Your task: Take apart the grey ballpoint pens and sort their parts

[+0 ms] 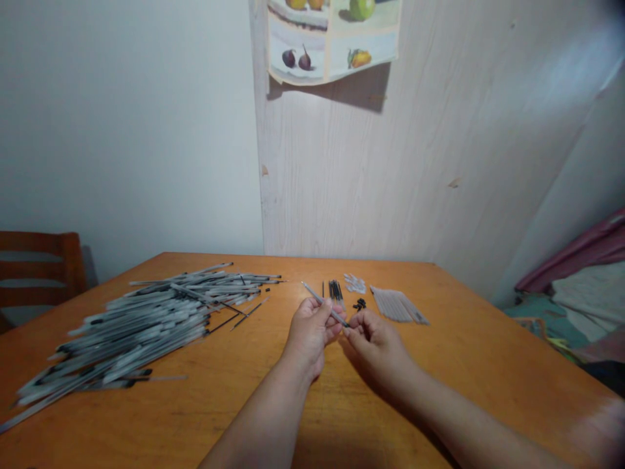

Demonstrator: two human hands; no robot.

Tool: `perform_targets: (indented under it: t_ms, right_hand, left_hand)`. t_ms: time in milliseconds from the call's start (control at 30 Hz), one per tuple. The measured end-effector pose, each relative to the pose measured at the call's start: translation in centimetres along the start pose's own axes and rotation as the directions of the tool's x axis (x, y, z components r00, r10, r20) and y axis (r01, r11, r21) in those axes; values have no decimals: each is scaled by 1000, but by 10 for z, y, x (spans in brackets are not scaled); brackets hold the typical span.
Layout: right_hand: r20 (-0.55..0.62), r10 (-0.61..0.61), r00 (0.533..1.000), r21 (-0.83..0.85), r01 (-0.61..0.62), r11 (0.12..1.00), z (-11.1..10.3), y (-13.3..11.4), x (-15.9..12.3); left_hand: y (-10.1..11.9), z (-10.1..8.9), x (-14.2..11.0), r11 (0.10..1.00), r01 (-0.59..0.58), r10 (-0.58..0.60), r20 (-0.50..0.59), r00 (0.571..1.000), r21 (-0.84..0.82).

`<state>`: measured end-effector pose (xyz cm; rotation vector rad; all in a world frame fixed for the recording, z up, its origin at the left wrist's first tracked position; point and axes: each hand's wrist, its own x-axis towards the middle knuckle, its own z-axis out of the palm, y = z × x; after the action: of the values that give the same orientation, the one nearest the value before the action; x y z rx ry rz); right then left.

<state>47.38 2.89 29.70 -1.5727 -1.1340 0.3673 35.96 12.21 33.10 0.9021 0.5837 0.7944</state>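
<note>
A slim grey pen (336,315) lies slantwise across my left hand (312,329), its pointed tip up and to the left. My left fingers are closed round its barrel. At the pen's lower right end, which is dark, my right hand (371,335) pinches with thumb and forefinger. Just beyond my hands are several black pen refills (335,291) in a row, a small group of black end plugs (360,304) and a cluster of clear caps (355,283). To the right of them, translucent pen barrels (398,305) lie side by side.
A large heap of grey-white pens with black ends (161,319) spreads over the left of the wooden table (234,404). Loose dark refills (249,314) lie at its right edge. A wooden chair (41,264) stands at the left, and cloths (581,293) are piled at the right.
</note>
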Motion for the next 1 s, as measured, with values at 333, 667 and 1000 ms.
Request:
perform_targets:
  t_ms: [333, 667, 1000]
  right_hand:
    - [225, 178, 958, 342, -249, 906, 0, -1, -3]
    - [161, 180, 970, 375, -229, 898, 3, -2, -2]
    - [117, 144, 983, 445, -182, 877, 10, -2, -2]
  left_hand:
    - [-1, -2, 2, 999, -27, 27, 28, 999, -23]
    - [0, 0, -1, 1000, -24, 24, 4, 1000, -6]
    - [0, 2, 0, 1000, -14, 14, -8, 1000, 7]
